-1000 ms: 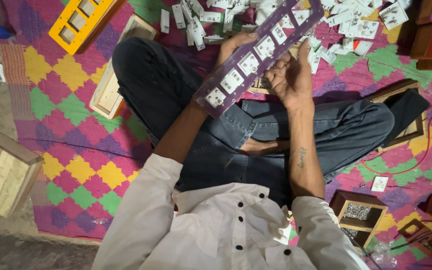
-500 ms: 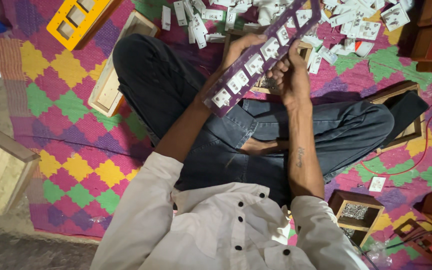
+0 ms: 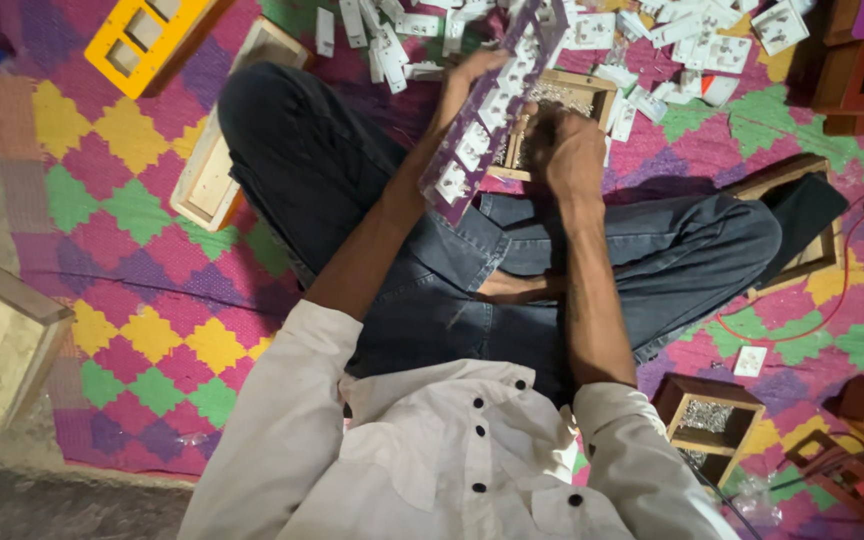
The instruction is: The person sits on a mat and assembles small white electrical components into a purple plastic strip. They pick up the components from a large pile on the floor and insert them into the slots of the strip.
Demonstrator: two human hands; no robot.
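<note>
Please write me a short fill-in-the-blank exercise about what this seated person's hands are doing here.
1. The left hand holds a long ____ panel fitted with white switches.
2. The right hand reaches into a small ____ box of screws.
3. Loose white switch parts lie on the chequered ____.
4. A ____ frame lies at the upper left.

Missing words: purple; wooden; mat; yellow

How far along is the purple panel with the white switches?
Done: the purple panel already carries a row of white switches. In hand: left hand holds it tilted; right hand is in the wooden box of small parts. Left: many loose switches lie on the mat.
</note>
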